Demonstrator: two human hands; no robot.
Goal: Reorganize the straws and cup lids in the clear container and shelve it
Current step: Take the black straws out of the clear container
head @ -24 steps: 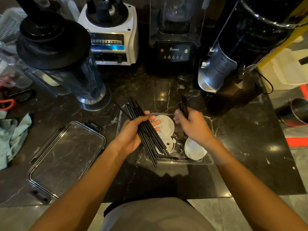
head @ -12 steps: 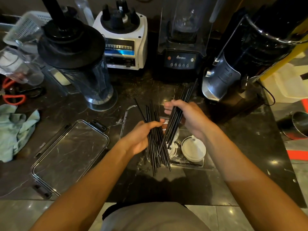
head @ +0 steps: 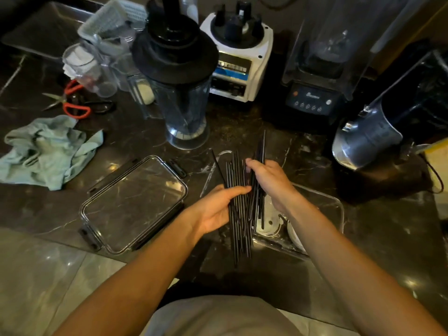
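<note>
Both hands hold one bundle of several thin black straws [head: 238, 229] above the left end of the clear container [head: 335, 207] on the dark marble counter. My left hand [head: 218, 209] grips the bundle from the left at its middle. My right hand [head: 269, 180] closes on more straws from the right, and these stick out upward past its fingers. White cup lids [head: 269, 223] lie in the container, partly hidden under my right forearm. The container's clear lid [head: 135, 204] with black clips lies flat to the left.
A blender jug with a black lid [head: 180, 93], a white blender base [head: 238, 57], a black blender [head: 315, 76] and a dark machine [head: 378, 132] line the back. A green cloth [head: 46, 151] and red-handled scissors [head: 72, 103] lie at the left. The counter's front edge runs under my forearms.
My right hand has brought its straws from the container over to the left hand's bundle, and the two bundles now lie together. The view has shifted so everything sits further right.
</note>
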